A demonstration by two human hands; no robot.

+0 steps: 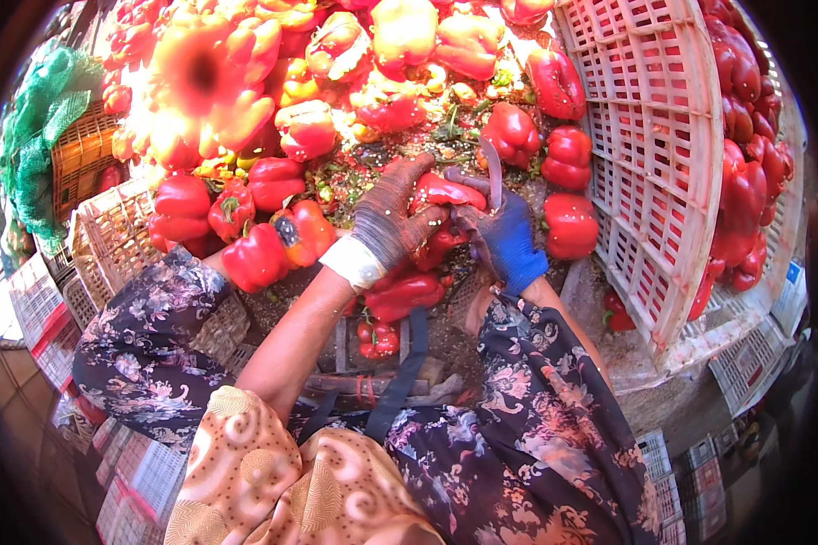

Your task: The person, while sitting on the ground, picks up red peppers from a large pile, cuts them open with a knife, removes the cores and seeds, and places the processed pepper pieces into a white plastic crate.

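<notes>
Both hands wear stained, seed-flecked work gloves. My left hand (395,214), in a grey and brown glove with a white band at the wrist, grips a red bell pepper (446,193) from its left side. My right hand (501,228), in a blue glove, holds a knife (493,170) with its curved blade pointing up, away from me; the handle is hidden in the fist. Its fingers touch the right end of the same pepper. Just below the hands lie more red peppers (405,294), partly covered by the left hand and wrist.
Whole red peppers (255,257) lie at the left, one with a black rotten patch (286,231). Seeds and scraps (382,153) cover the surface ahead. A tall plastic crate (644,157) stands at the right, peppers heaped beyond it. Another crate (119,228) and green netting (37,136) are at the left.
</notes>
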